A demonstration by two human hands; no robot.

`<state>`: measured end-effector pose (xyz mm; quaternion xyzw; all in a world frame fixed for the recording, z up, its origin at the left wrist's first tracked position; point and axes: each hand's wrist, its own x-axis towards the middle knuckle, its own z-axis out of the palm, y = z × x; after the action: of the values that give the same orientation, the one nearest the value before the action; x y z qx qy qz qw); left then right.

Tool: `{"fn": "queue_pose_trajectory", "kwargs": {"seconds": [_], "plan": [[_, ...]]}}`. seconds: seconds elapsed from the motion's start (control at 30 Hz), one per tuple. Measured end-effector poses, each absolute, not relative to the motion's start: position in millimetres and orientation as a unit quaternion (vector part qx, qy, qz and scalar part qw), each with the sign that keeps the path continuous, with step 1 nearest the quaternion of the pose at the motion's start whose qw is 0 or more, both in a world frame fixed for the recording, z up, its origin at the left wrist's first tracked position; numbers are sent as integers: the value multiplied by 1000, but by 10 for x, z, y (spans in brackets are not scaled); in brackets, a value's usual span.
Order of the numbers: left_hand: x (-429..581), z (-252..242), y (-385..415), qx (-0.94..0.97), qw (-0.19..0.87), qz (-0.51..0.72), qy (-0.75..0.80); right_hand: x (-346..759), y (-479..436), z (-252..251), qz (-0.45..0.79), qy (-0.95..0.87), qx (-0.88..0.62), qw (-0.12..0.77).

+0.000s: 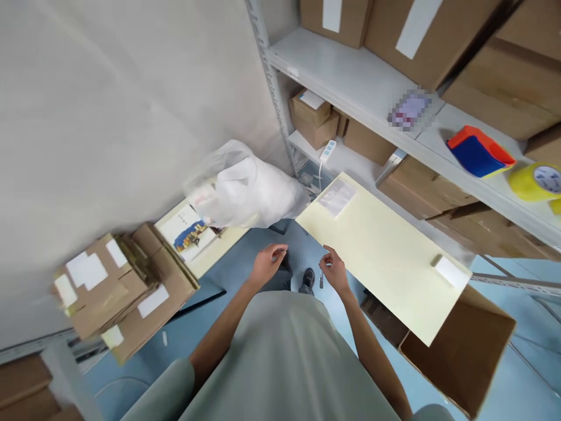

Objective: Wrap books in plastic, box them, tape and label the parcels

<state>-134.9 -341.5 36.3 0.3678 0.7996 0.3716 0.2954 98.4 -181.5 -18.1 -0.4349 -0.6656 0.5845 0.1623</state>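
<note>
My left hand (268,264) hovers in front of my body, its thumb and fingers curled together in a loose pinch. Anything between those fingertips is too small to make out. My right hand (333,271) is beside the near-left edge of a pale yellow tabletop (385,251), fingers bent inward. Just below its fingertips shows a small narrow grey object (321,279); I cannot tell whether it is held or lies on the floor. On the tabletop are a flat pale packet (337,197) and a small white box (450,271).
Flattened cardboard boxes (127,286), a white printed box (188,231) and a large white plastic bag (258,187) occupy the left table. Shelving (342,64) holds cartons, yellow tape (537,180) and a blue-orange container (477,153). An open carton (460,351) stands under the right table.
</note>
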Motion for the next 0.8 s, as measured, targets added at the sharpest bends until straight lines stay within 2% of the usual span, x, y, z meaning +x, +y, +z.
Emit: {"fn": "queue_pose_trajectory", "kwargs": {"seconds": [0.33, 0.53, 0.63, 0.8], "plan": [[-1546, 578, -4676, 256, 207, 442, 834, 537, -2126, -45, 580, -738, -331, 99], [-1971, 493, -5545, 186, 151, 443, 864, -12, -2618, 66, 567, -776, -266, 70], [-2323, 376, -6125, 143, 120, 413, 891, -320, -2962, 138, 549, -798, -241, 62], [-3001, 159, -7246, 77, 60, 287, 953, -804, -3651, 319, 528, -819, -218, 63]]}}
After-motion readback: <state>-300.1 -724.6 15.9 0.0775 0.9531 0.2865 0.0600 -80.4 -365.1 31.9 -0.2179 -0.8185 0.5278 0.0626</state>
